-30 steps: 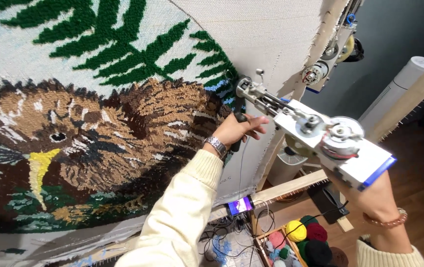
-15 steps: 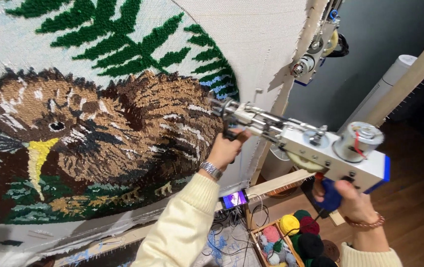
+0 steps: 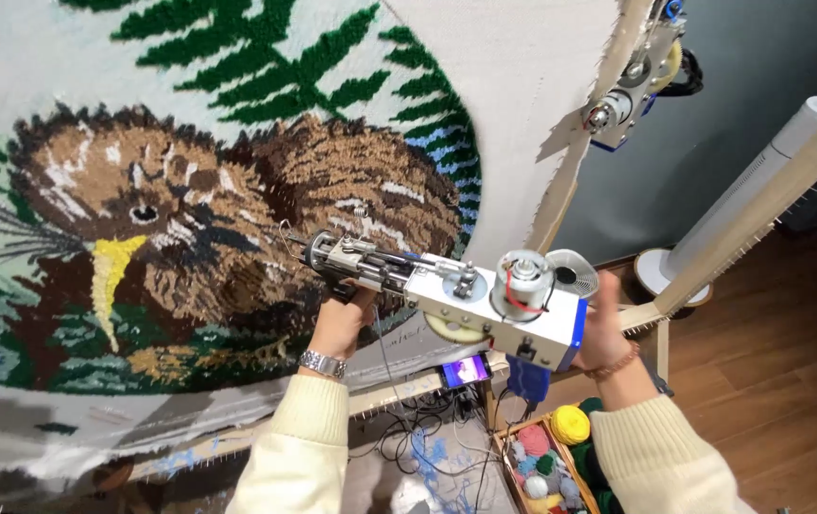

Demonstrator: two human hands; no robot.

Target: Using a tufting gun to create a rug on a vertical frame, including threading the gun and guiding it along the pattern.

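Note:
A white and blue tufting gun [image 3: 484,303] with a silver motor on top is held in front of a tufted rug [image 3: 208,219] showing a brown bird with a yellow beak and green fern leaves. My left hand [image 3: 340,322], with a metal watch on the wrist, grips the gun from below near its metal needle end, which points left at the bird's brown body. My right hand [image 3: 602,328], wearing a bead bracelet, holds the gun's rear handle, mostly hidden behind the body.
The cloth is stretched on a wooden frame [image 3: 760,205]. A second tufting gun [image 3: 632,90] hangs at the cloth's upper right edge. Below are a box of coloured yarn balls [image 3: 551,457], a lit phone [image 3: 465,369], tangled cables and a white tower fan [image 3: 741,205].
The gun has moved down and left, its needle end now over the bird's lower body. Both hands travelled with it and the view tilted downward.

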